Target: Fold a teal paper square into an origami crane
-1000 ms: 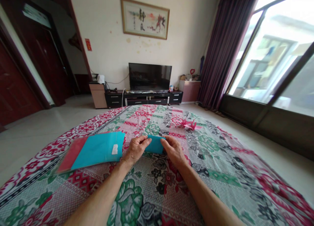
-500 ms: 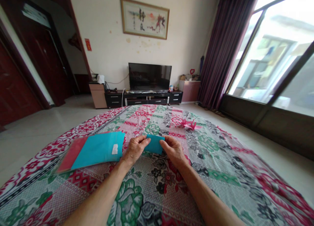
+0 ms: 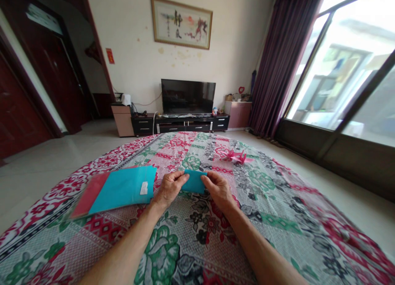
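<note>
A small folded sheet of blue paper [image 3: 194,182] is held just above the patterned cloth, one hand at each side. My left hand [image 3: 170,188] pinches its upper left corner between thumb and fingers. At the upper right corner, my right hand [image 3: 218,189] grips the paper the same way, thumb on the near face. Left of my hands lies a clear packet of blue and red paper sheets [image 3: 123,189] with a white label. Pink folded paper cranes [image 3: 238,156] rest on the cloth beyond my right hand.
The round table has a flowered red, green and grey tablecloth [image 3: 265,223]. Past its far edge stand a low black cabinet [image 3: 173,127] and a television [image 3: 188,96]. A dark curtain [image 3: 271,62] hangs by the window at right.
Both hands keep their pinch on the blue paper, and nothing on the table has moved. The view has shifted very slightly.
</note>
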Demonstrator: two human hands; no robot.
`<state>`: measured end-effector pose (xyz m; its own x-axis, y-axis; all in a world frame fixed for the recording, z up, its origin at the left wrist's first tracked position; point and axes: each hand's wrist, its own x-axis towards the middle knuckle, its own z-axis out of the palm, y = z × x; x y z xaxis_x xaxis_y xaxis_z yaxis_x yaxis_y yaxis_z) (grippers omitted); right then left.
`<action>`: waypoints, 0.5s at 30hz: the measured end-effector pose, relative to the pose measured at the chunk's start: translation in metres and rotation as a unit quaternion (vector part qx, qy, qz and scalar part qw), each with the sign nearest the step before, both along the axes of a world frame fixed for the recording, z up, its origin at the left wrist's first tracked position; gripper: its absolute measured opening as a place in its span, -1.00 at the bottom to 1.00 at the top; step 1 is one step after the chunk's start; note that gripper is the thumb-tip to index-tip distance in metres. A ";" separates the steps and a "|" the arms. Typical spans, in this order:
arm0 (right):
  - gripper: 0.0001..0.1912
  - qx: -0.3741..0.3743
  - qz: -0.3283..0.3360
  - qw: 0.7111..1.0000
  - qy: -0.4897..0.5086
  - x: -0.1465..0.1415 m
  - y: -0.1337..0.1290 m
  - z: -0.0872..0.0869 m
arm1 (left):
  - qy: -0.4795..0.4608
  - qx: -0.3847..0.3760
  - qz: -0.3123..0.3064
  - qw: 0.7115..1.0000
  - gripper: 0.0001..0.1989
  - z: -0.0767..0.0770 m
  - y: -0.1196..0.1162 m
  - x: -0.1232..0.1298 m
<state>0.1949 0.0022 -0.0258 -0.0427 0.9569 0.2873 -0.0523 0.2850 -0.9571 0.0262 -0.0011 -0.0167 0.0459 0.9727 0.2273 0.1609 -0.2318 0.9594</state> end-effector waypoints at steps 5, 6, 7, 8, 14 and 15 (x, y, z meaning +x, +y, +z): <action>-0.70 -0.002 -0.007 1.000 0.003 0.000 0.001 -0.002 | -0.001 0.002 -0.004 1.000 -0.70 0.001 -0.001 0.000; -0.70 -0.002 -0.004 1.000 0.003 0.000 0.001 -0.002 | -0.003 0.003 -0.004 1.000 -0.70 0.001 -0.001 0.000; -0.70 -0.003 -0.002 1.000 0.005 0.001 0.001 -0.003 | -0.004 0.005 -0.005 1.000 -0.70 0.002 -0.001 0.000; -0.70 -0.004 0.001 1.000 0.006 0.001 0.001 -0.003 | -0.005 0.008 -0.005 1.000 -0.70 0.002 -0.001 0.000; -0.73 -0.003 0.005 1.000 0.010 0.001 0.001 -0.003 | -0.008 0.020 0.027 0.999 -0.70 0.003 0.001 -0.001; -0.73 -0.004 0.004 1.000 0.010 0.001 0.001 -0.002 | -0.008 0.021 0.036 0.999 -0.69 0.004 0.002 -0.001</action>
